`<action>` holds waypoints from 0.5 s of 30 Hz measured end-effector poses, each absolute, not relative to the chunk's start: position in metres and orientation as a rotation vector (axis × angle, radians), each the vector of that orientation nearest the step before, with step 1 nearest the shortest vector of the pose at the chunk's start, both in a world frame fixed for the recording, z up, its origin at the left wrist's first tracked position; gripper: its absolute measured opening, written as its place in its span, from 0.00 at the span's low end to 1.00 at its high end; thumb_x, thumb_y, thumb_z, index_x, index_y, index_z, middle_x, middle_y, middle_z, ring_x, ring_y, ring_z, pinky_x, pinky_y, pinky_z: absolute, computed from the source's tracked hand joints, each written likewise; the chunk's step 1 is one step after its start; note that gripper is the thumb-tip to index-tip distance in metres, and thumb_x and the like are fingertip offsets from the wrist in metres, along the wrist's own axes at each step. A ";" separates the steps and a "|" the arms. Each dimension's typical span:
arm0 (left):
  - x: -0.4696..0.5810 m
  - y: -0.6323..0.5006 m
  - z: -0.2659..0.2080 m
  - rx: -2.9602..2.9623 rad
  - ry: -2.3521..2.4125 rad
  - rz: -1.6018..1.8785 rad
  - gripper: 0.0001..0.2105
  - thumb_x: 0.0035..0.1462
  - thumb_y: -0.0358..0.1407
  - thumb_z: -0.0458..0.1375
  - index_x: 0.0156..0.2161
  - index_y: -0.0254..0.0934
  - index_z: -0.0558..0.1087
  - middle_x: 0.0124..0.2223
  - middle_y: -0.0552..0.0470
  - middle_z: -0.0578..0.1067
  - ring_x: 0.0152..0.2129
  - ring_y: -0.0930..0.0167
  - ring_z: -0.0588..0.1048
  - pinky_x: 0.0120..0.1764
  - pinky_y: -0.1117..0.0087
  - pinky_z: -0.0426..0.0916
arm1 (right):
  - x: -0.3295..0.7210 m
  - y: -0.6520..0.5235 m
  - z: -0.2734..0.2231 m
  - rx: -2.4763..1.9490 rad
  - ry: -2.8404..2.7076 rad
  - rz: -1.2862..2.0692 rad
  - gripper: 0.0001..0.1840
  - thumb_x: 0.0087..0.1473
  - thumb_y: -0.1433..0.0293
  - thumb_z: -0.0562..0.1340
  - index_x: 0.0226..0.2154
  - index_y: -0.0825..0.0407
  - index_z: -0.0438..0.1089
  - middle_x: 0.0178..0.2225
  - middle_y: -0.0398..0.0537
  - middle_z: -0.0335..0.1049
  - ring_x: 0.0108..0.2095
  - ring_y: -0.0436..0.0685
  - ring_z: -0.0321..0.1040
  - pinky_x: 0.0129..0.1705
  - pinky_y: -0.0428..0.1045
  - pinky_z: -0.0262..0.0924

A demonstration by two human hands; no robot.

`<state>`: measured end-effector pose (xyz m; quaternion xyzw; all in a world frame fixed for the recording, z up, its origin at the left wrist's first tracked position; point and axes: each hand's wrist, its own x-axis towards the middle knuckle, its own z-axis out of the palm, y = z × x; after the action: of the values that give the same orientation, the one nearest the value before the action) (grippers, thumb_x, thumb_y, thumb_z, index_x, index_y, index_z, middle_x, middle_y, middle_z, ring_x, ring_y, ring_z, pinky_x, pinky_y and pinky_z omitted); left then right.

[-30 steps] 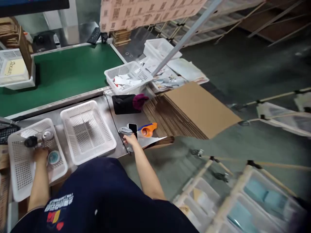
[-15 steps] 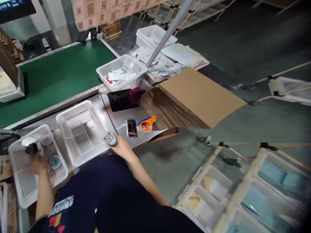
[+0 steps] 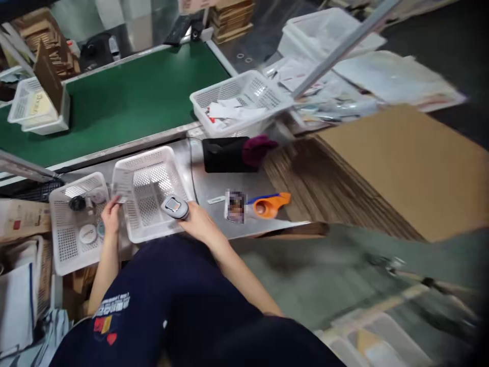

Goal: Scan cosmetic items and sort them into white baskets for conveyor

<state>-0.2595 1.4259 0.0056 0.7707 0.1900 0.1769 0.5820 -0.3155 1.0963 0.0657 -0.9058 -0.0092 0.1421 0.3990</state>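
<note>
My right hand (image 3: 196, 220) grips a grey handheld scanner (image 3: 174, 207) over the near right corner of an empty white perforated basket (image 3: 151, 191). My left hand (image 3: 110, 215) holds up a small white slip or packet (image 3: 122, 186) at that basket's left rim. To its left stands a second white basket (image 3: 74, 224) holding a black round item (image 3: 77, 203) and white round tins (image 3: 87, 233). Both baskets sit on a steel worktop (image 3: 214, 191).
A phone (image 3: 235, 206) and an orange tape cutter (image 3: 269, 205) lie on the worktop right of my hand. Behind are a black pouch (image 3: 225, 154), a basket of papers (image 3: 240, 107), a green conveyor belt (image 3: 114, 107) and a stack of flat cardboard (image 3: 382, 168).
My right hand picked up the scanner beside the phone and brought it left to the middle basket. My left hand left the tins and rose with a white slip. The camera swung left.
</note>
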 end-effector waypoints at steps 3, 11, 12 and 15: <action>-0.251 1.388 -0.011 1.797 0.309 0.378 0.21 0.49 0.50 0.68 0.42 0.36 0.86 0.46 0.39 0.88 0.42 0.57 0.86 0.54 0.52 0.82 | -0.307 1.097 0.061 -2.272 0.016 0.279 0.13 0.61 0.67 0.70 0.48 0.54 0.77 0.48 0.57 0.79 0.51 0.69 0.80 0.54 0.57 0.72; -0.261 1.367 -0.038 1.781 0.169 0.518 0.14 0.62 0.44 0.66 0.44 0.35 0.86 0.46 0.37 0.86 0.43 0.58 0.85 0.52 0.54 0.80 | -0.283 1.105 0.068 -2.177 0.006 0.169 0.17 0.60 0.62 0.72 0.50 0.51 0.77 0.50 0.56 0.79 0.53 0.69 0.80 0.55 0.58 0.74; -0.263 1.370 -0.039 1.777 0.179 0.514 0.16 0.61 0.44 0.67 0.47 0.35 0.86 0.46 0.38 0.86 0.40 0.60 0.84 0.49 0.57 0.80 | -0.283 1.107 0.069 -2.170 -0.028 0.185 0.18 0.59 0.63 0.72 0.50 0.51 0.77 0.50 0.55 0.79 0.53 0.68 0.80 0.55 0.58 0.74; -0.264 1.376 -0.040 1.761 0.214 0.456 0.25 0.61 0.44 0.68 0.61 0.35 0.80 0.42 0.44 0.84 0.32 0.67 0.80 0.40 0.64 0.78 | -0.288 1.115 0.071 -2.201 -0.197 0.268 0.17 0.58 0.65 0.72 0.49 0.51 0.77 0.48 0.53 0.78 0.51 0.66 0.79 0.54 0.57 0.72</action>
<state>-0.2641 1.3764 -0.0401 0.7625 0.0926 0.1973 0.6091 -0.2881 1.1146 0.0709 -0.8869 -0.0792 0.1080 0.4421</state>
